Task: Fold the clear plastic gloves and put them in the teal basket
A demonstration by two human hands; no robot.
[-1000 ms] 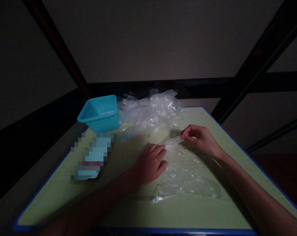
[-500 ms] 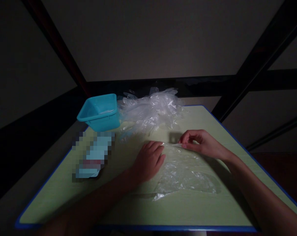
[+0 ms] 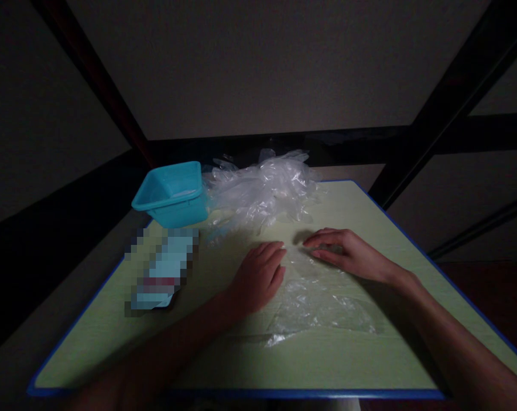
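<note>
A clear plastic sheet, perhaps a thin glove or bag (image 3: 322, 305), lies flat on the pale green table (image 3: 224, 359). My left hand (image 3: 258, 277) rests on its left edge, fingers stretched out and flat. My right hand (image 3: 348, 254) lies on the sheet's far end, fingers extended and pressing it down. Neither hand grips anything.
A heap of clear plastic pieces (image 3: 262, 188) sits at the table's far edge. A turquoise plastic tub (image 3: 173, 194) stands to its left. A blurred-out flat packet (image 3: 162, 268) lies near the left edge. Dark beams cross behind the table.
My right hand let go of the pinched plastic end it held lifted, lowered it to the table, and flattened its fingers on it. My left hand stayed on the sheet.
</note>
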